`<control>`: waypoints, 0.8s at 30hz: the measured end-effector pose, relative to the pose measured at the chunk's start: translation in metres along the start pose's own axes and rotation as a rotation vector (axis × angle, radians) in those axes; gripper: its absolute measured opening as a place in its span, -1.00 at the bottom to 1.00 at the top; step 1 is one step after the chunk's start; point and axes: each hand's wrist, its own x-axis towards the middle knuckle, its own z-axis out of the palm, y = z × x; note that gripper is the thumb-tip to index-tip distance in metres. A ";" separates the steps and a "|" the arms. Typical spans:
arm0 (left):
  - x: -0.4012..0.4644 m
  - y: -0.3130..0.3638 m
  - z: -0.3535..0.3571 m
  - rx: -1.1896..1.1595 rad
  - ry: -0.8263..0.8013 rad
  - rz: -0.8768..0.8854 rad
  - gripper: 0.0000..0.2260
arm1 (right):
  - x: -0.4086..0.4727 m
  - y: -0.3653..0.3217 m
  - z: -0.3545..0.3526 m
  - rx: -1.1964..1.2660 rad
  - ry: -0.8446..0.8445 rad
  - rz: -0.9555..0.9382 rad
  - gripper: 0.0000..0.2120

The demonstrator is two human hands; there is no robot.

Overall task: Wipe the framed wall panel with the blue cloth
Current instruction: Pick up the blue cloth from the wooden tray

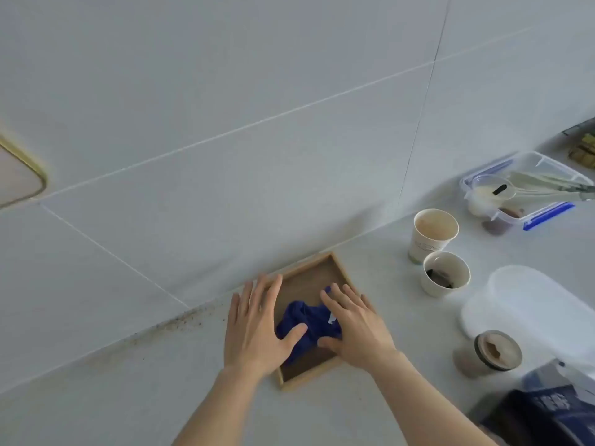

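We are viewing, low in the centre of the frame, the framed panel [317, 278], a brown square with a pale wooden rim, lying flat on the table [161, 381] where it is meeting the tiled wall [225, 123]. The blue cloth [310, 325] is lying bunched on the panel's lower half. The left hand [257, 326] is resting flat on the panel's left rim, its grip spread open and closed on nothing, only the thumb touching the cloth. The right hand [352, 328] is pressing palm-down on the cloth's right part, fingers extended, pinning the cloth rather than clenching it. We are judging the risks as follows: the panel appears light and unfixed, so a firm stroke could be sliding it along the smooth table unless the left hand is bracing it; the crumpled cloth could be skipping over the inner corners beside the rim; a wide sweep toward the right of the frame could be nearing the two paper cups [433, 233], one holding a pale liquid. The table is pale and smooth, with dark specks [180, 320] gathering along the wall joint left of the panel. At right are lying a clear container [528, 188] with blue clips, a white lid [531, 304] and a small jar [497, 350].
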 end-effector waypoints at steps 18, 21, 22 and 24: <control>0.013 0.016 0.048 -0.092 -0.109 -0.174 -0.72 | 0.011 0.018 0.041 -0.077 0.256 0.037 -0.69; 0.009 0.012 0.042 -0.102 -0.098 -0.173 -0.77 | 0.011 0.017 0.036 -0.048 0.266 0.044 -0.67; 0.008 0.011 0.038 -0.105 -0.084 -0.163 -0.77 | 0.010 0.016 0.033 -0.032 0.266 0.051 -0.69; 0.008 0.009 0.026 -0.119 -0.056 -0.149 -0.79 | 0.009 0.012 0.023 0.014 0.258 0.057 -0.77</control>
